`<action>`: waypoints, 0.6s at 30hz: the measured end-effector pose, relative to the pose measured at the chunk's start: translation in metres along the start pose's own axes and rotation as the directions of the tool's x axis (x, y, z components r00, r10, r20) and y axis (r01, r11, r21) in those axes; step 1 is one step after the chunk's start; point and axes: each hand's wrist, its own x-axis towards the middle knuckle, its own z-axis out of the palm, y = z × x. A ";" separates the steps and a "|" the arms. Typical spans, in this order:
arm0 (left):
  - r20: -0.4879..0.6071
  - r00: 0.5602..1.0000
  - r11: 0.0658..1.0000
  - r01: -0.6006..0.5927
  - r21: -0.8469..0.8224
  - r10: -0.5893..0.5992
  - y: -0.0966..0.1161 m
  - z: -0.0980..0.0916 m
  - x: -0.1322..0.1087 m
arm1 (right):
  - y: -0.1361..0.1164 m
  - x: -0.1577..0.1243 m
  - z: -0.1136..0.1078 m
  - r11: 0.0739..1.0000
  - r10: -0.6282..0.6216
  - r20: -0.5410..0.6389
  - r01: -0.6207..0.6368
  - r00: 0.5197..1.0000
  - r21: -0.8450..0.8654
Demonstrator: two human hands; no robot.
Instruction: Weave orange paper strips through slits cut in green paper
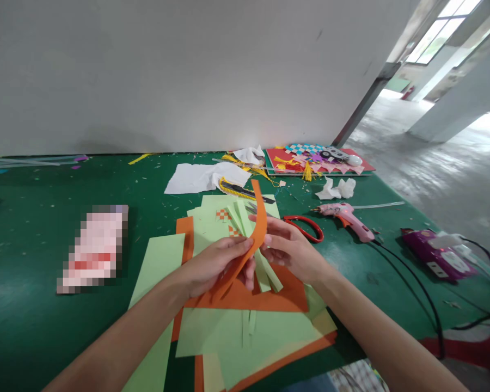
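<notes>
My left hand [218, 261] pinches an orange paper strip [260, 212] between thumb and fingers; the strip curves upward, and its lower end runs down past my palm. On the strip's other edge, my right hand [289, 245] closes with thumb and fingers, the index fingertip partly behind it. Pale green paper strips [269, 277] cross behind the orange one, close to my right fingers; whether they are held I cannot tell. Below lie green sheets [249, 332] and an orange sheet [286, 294]. Small orange checkered woven pieces [222, 215] show just beyond my hands.
Red-handled scissors [310, 228] lie right of my hands, near a pink glue gun [347, 215] with its cord. A purple power strip [436, 256] sits farther right. Behind are a yellow utility knife [240, 189], white paper [191, 178] and a red board [367, 163] bearing crafts.
</notes>
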 end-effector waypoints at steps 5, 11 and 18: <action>0.057 0.996 0.997 0.076 -0.004 -0.076 -0.002 0.002 0.001 | 0.006 0.002 -0.003 0.996 -0.075 -0.015 0.074 0.997 -0.044; -0.003 0.999 0.998 -0.032 0.053 0.033 -0.002 0.003 0.004 | 0.009 0.005 -0.003 0.973 -0.150 -0.157 0.118 0.976 -0.198; -0.065 0.996 0.990 -0.057 0.127 0.066 -0.003 0.004 0.004 | 0.012 0.005 -0.004 0.930 -0.217 -0.182 0.146 0.959 -0.338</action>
